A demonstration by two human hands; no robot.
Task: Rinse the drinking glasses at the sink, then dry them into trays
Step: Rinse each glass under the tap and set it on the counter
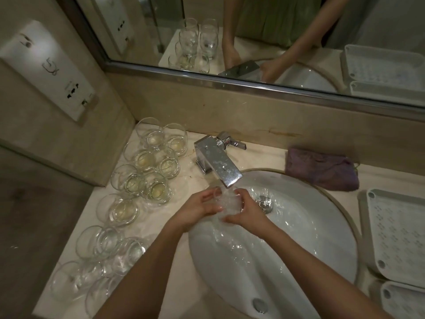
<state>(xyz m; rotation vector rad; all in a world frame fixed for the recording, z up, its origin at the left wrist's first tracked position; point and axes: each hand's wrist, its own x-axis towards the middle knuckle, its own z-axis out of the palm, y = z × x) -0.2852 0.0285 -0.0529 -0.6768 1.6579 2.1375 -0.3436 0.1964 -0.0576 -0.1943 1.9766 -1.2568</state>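
Glass (228, 203) apparently tilted under tap (220, 165).

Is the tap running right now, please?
On: water pours from the faucet spout onto the glass and ripples across the sink.

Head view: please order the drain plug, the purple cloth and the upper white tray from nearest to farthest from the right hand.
From the right hand, gripping the glass under the tap:
1. Drain plug, just right of it in the basin.
2. Purple cloth, on the counter behind the basin.
3. Upper white tray, far right.
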